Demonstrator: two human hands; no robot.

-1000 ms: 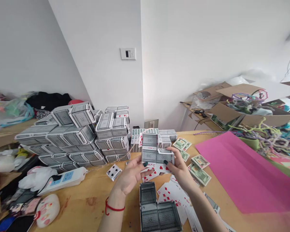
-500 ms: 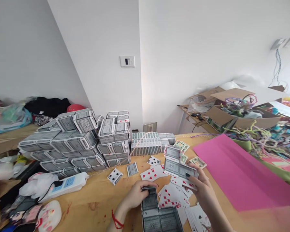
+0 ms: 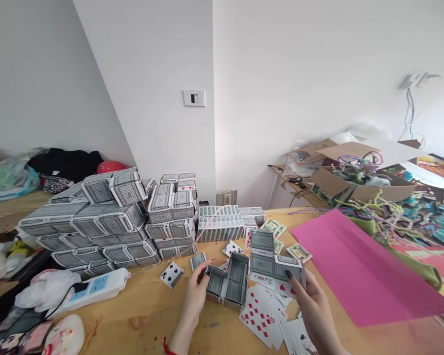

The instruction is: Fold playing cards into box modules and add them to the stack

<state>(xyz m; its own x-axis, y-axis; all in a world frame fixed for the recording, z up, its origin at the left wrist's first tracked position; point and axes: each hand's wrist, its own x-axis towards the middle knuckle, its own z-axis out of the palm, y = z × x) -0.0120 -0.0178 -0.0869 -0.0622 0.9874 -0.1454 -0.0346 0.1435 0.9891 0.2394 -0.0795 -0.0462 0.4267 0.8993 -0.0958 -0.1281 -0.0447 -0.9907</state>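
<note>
My left hand point(image 3: 196, 296) grips the left end of an L-shaped open box made of playing cards point(image 3: 227, 286), its patterned card backs facing inward. In my right hand point(image 3: 313, 296) is an L-shaped piece of joined playing cards point(image 3: 262, 254), pinched at its right end, backs up. The piece hangs just right of the box, and I see a gap between them. Beneath both hands lie loose playing cards point(image 3: 261, 315), mostly red diamonds and hearts, face up. A black-spade card point(image 3: 171, 274) and a face-down card point(image 3: 198, 261) lie to the left.
Stacked card boxes point(image 3: 107, 217) stand at the back left, beside another stack point(image 3: 172, 207). A white power strip point(image 3: 92, 291) lies at left. A pink sheet point(image 3: 362, 271) covers the right side, near tangled yarn point(image 3: 395, 222) and a cardboard box point(image 3: 381, 192).
My left hand has moved the open box up and turned it, so its corner now points another way. The card piece in my right hand has shifted slightly lower and is turned more upright.
</note>
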